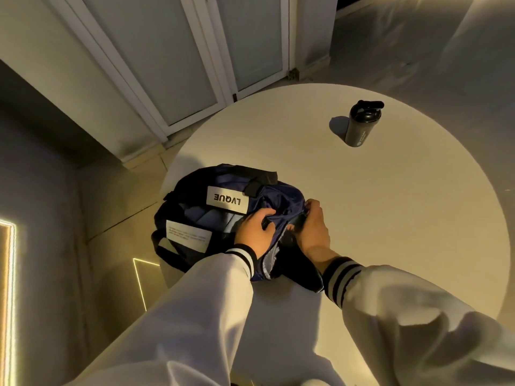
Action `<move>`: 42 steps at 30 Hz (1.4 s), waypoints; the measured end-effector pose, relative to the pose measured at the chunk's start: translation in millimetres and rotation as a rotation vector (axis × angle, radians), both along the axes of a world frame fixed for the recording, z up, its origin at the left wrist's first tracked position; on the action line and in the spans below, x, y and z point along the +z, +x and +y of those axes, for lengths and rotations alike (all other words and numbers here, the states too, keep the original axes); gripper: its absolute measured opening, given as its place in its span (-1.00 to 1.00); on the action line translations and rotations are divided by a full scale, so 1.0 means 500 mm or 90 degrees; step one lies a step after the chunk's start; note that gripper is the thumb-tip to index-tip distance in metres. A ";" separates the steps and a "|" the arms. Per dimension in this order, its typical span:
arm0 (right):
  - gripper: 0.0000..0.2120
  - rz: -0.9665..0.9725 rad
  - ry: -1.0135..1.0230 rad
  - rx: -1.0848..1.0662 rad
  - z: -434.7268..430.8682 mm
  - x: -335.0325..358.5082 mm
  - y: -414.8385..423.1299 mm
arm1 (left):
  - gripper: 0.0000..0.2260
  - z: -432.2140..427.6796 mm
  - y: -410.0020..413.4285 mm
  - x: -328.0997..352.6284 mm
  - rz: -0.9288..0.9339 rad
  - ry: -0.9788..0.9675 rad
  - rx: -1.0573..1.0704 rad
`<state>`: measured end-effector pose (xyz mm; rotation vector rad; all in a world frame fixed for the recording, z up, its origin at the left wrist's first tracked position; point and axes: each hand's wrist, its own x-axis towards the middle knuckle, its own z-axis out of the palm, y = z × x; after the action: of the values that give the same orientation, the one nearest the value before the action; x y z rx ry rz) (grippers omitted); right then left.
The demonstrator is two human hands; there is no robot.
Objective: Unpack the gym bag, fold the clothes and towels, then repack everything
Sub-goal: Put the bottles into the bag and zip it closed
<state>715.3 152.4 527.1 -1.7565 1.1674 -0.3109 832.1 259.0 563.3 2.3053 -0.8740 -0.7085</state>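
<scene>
A dark navy gym bag (pixel 195 215) with a white "LVQUE" label lies on the left edge of the round white table (pixel 390 218), partly hanging over it. My left hand (pixel 255 229) grips the bag's fabric at the right end, fingers curled into it. Just to its right, my right hand (pixel 313 227) pinches a fold of the same navy fabric. What lies inside the bag is hidden. A black shaker bottle (pixel 361 123) stands upright at the far side of the table, well away from both hands.
White panelled doors (pixel 195 65) stand behind the table at the upper left. The floor (pixel 111 246) to the left is tiled, with thin lines of light on it. My white sleeves with black striped cuffs fill the lower part of the view.
</scene>
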 end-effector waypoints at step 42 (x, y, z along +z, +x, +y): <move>-0.45 -0.065 -0.055 -0.143 -0.676 0.047 0.039 | -0.56 -0.789 -0.006 0.064 0.099 0.083 -0.150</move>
<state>734.6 -185.6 550.5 -1.6642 1.2952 -0.5876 828.9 -135.6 595.3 2.2430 -1.0643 -1.0594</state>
